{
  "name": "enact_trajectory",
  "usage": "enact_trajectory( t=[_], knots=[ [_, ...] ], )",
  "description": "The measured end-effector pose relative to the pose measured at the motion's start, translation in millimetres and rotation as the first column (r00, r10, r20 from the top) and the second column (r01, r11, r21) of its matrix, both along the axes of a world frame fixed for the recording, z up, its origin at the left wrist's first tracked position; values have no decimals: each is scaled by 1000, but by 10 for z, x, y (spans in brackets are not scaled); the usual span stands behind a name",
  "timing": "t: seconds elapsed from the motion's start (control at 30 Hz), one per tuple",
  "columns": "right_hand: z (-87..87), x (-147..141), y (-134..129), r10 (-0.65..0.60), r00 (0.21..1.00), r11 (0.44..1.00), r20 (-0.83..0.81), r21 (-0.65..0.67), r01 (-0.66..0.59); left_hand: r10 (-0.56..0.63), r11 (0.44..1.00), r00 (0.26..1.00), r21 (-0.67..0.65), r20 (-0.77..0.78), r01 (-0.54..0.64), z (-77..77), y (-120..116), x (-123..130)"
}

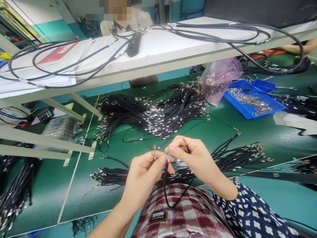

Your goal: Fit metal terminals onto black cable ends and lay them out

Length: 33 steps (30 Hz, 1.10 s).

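Observation:
My left hand [146, 172] is closed in a pinch on a black cable [166, 195], near a small metal fitting. A copper-coloured tip stands up between its fingers. Opposite it, my right hand [193, 157] pinches the same metal fitting [169, 156], and another metal cable end shows at its index finger. The fingertips of both hands nearly meet. The cable hangs in a loop in front of the checked apron. Under and behind the hands lies a bundle of black cables [111, 177] with metal ends. Fingers hide part of the fitting.
A large cable pile [158, 112] lies on the green table [99, 195]. Right of it are a pink bag of small parts [215, 82], a blue tray [250, 114] of metal pieces and a white glove [300, 124]. A white shelf [158, 59] crosses above; a person sits beyond.

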State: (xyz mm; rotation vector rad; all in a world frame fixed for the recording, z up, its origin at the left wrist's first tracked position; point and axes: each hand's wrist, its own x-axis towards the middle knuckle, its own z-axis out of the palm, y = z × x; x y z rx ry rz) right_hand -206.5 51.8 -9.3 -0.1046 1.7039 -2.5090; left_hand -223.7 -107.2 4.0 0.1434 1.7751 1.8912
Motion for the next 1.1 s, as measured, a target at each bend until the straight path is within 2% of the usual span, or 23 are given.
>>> enact_trajectory(
  t=[0.1,0.27,0.37,0.5,0.77,0.9,1.1],
  knots=[
    [-6,-9,7,-5,1000,1000,0,-9,5,-17,1000,1000,9,-5,17,-26,-22,3],
    [-28,-20,20,-103,994,989,27,111,100,26,999,999,-33,-30,-27,-57,-35,2],
    [-41,-23,26,-113,992,987,47,123,107,27,1000,1000,-14,6,-27,-56,-38,-2],
    [-67,-23,22,-122,991,988,55,102,116,-19,1000,999,15,28,18,-55,-45,-7],
    [-116,-45,-9,-169,981,984,92,-38,173,20,1000,999,21,44,-21,-82,-35,13],
    [-105,-36,15,-187,969,979,162,-56,198,40,999,998,14,42,-41,-93,-34,24],
    [-98,-7,21,-103,983,994,154,-19,107,47,999,998,6,37,-47,-106,-46,22]
  ],
)
